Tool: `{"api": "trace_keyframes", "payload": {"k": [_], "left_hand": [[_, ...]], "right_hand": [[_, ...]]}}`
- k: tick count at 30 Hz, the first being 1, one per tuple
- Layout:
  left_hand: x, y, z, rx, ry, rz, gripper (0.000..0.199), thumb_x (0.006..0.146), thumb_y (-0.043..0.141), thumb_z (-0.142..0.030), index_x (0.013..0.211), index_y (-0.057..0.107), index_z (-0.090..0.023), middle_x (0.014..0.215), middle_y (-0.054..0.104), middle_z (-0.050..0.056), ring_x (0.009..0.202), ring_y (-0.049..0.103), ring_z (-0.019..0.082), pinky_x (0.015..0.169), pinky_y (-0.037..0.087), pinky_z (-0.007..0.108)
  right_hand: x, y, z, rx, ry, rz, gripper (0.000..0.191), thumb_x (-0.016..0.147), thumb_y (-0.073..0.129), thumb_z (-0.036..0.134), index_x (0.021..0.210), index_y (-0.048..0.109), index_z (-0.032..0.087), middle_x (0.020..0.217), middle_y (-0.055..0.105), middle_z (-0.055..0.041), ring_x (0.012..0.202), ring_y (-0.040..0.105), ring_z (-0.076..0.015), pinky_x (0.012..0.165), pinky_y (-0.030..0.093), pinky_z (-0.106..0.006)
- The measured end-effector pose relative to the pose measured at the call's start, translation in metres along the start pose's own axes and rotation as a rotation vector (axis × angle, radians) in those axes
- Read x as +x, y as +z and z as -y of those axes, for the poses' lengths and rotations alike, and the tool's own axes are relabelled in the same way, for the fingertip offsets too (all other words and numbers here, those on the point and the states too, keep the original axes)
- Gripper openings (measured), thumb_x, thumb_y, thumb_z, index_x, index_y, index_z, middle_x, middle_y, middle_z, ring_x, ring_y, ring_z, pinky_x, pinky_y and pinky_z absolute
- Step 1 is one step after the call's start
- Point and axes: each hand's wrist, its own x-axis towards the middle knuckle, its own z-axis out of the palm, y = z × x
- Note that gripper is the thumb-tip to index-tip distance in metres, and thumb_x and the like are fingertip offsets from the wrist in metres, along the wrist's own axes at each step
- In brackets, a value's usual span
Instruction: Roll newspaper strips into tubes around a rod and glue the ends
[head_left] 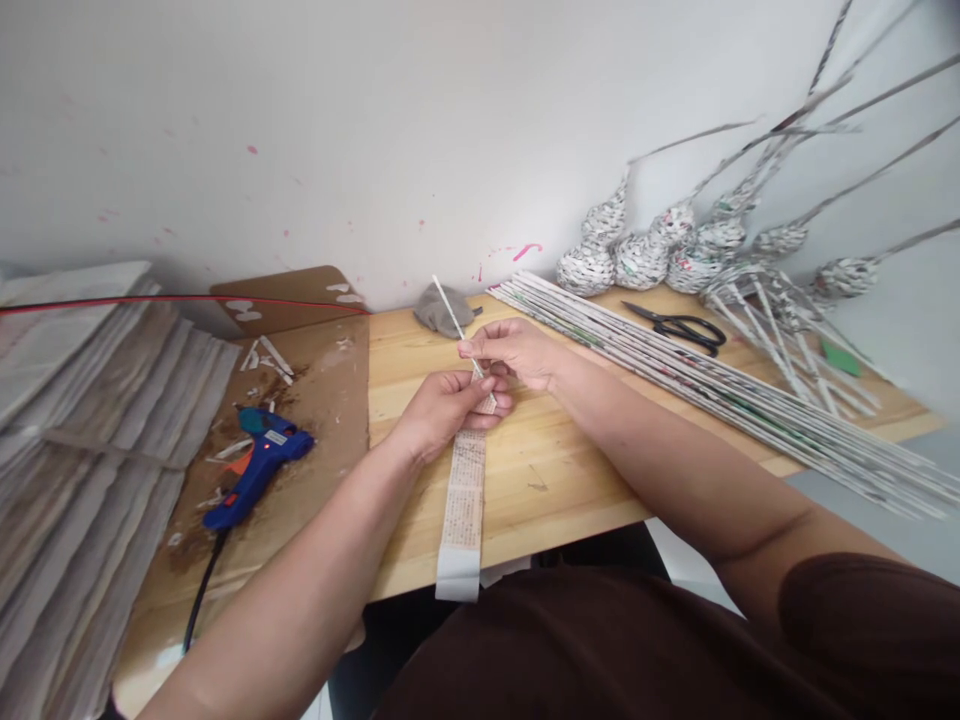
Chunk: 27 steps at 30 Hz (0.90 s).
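Note:
A long newspaper strip (466, 490) runs from my hands down over the table's front edge. Its upper end is wrapped around a thin pale stick (447, 306) that slants up and to the left. My left hand (455, 405) pinches the strip and the lower part of the stick between thumb and fingers. Just above it, my right hand (517, 352) grips the stick with thumb and forefinger. Fingers partly hide where paper and stick meet.
On the left, a blue glue gun (259, 465) lies on stained cardboard (330, 400) beside stacked newspapers (97, 430). To the right are rolled paper sticks (660, 375), black scissors (682, 328) and several woven paper gourds (641, 260). A grey cloth (433, 312) sits near the wall.

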Motion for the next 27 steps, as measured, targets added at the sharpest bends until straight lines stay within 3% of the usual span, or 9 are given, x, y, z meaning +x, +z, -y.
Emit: {"api": "trace_keyframes", "payload": {"k": [6,12,18,24,27], "left_hand": [[-0.0011,0.0012,-0.0003,0.005,0.005,0.006,0.034,0.076,0.069,-0.037,0.094,0.067,-0.008,0.085,0.072,0.013,0.08,0.069,0.019,0.075,0.055,0.032],[-0.0023,0.0035,-0.0014,-0.02,-0.002,-0.009,0.029,0.078,0.068,-0.032,0.091,0.068,-0.007,0.084,0.071,0.013,0.077,0.069,0.017,0.076,0.055,0.031],[-0.0015,0.0011,-0.0018,-0.024,0.0,-0.016,0.031,0.078,0.068,-0.034,0.094,0.067,-0.007,0.084,0.071,0.013,0.078,0.069,0.018,0.073,0.056,0.031],[-0.0016,0.0016,-0.0004,-0.01,0.004,0.012,0.031,0.079,0.067,-0.036,0.094,0.068,-0.008,0.086,0.072,0.013,0.079,0.069,0.018,0.075,0.055,0.031],[-0.0013,0.0005,-0.0006,-0.007,0.011,0.016,0.031,0.08,0.065,-0.036,0.095,0.068,-0.009,0.086,0.072,0.013,0.079,0.069,0.018,0.075,0.056,0.031]], "right_hand": [[-0.003,-0.0013,0.0011,-0.052,0.03,0.179,0.032,0.072,0.074,0.038,0.085,0.067,0.01,0.051,0.055,0.0031,0.038,0.044,-0.0049,0.036,0.033,-0.017],[-0.0016,0.0026,0.0011,0.001,0.0,-0.041,0.034,0.061,0.082,0.034,0.062,0.056,0.013,0.048,0.049,0.0059,0.037,0.039,-0.0028,0.034,0.027,-0.015],[-0.0005,-0.0037,0.0004,-0.059,0.022,0.174,0.036,0.071,0.073,0.043,0.084,0.067,0.01,0.054,0.055,0.0027,0.041,0.045,-0.0051,0.038,0.034,-0.018],[-0.0008,0.0015,0.001,-0.024,-0.001,-0.038,0.036,0.062,0.081,0.039,0.063,0.055,0.013,0.049,0.051,0.0054,0.038,0.041,-0.0034,0.036,0.029,-0.016],[-0.0019,0.0,0.0032,-0.051,0.037,0.067,0.036,0.067,0.076,0.045,0.073,0.062,0.012,0.052,0.054,0.0035,0.04,0.044,-0.0046,0.037,0.033,-0.017]]}}
